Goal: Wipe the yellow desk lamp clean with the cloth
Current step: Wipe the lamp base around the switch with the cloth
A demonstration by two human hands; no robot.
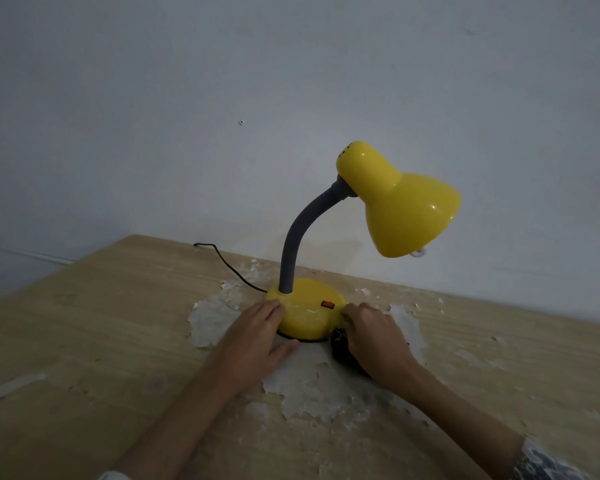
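A thin black cord [227,263] trails across the wooden table [84,341] to the left of the yellow desk lamp [309,306], running into the back of its round base. The left hand [257,341] lies flat at the base's left front edge, fingers straight and close together, their tips touching the yellow rim, thumb spread out along the tabletop. The lamp stands on a patch of peeled, whitish table surface near the wall [291,81]; its grey bendy neck rises from the base and curves right to the yellow shade, which tilts downward. A red switch [328,304] sits on top of the base. At the base's right edge, the right hand [374,341] presses in, fingers curled around a dark cloth [340,342] that touches the base.
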